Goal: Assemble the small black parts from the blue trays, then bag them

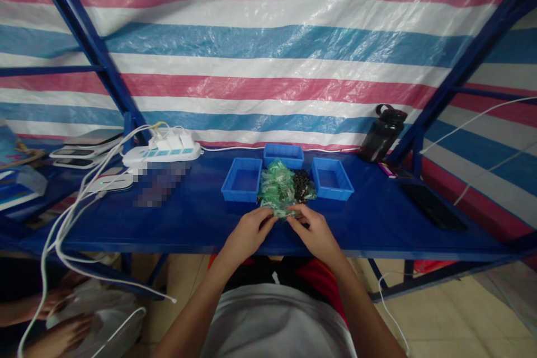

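Left hand [248, 233] and right hand [315, 233] are pinching a green packet [282, 211] at 12 o'clock; packet pile [277, 185] is sitting unsorted, blue trays [243, 180] are showing empty; barely begun.

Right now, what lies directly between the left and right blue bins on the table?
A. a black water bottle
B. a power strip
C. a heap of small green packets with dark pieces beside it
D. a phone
C: the heap of green packets sits between the left bin and the right bin, and both hands, left and right, touch its near edge.
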A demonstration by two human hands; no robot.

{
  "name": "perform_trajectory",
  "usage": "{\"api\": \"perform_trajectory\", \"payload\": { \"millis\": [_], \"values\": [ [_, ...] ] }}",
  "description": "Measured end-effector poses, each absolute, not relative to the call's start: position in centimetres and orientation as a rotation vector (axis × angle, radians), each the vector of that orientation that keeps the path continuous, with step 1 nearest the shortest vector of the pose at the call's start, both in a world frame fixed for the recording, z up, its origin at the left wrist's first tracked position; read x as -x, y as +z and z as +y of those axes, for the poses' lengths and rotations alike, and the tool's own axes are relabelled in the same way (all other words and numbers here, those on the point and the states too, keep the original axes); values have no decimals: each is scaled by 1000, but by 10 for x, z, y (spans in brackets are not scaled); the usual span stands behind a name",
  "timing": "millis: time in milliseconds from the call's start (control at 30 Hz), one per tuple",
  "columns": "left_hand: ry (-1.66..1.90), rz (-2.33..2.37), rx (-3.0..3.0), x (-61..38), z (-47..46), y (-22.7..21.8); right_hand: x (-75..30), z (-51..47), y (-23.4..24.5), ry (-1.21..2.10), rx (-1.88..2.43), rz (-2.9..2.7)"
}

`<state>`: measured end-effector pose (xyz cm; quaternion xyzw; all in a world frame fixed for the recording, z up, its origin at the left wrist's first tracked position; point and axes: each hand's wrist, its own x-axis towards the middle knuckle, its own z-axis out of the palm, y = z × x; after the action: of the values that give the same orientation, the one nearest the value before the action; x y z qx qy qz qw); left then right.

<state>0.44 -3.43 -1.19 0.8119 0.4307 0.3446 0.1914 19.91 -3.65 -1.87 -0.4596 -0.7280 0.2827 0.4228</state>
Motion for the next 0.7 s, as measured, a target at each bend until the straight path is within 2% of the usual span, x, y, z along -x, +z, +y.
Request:
{"api": "perform_trajectory", "payload": {
  "millis": [433,700],
  "values": [
    [966,1216,-2228,-5,-33,-10,-200,-36,-16,837,1154,-1754],
    [956,1165,-2231,-3,-34,-9,-205,-31,-21,746,1081,-1789]
  ]
}}
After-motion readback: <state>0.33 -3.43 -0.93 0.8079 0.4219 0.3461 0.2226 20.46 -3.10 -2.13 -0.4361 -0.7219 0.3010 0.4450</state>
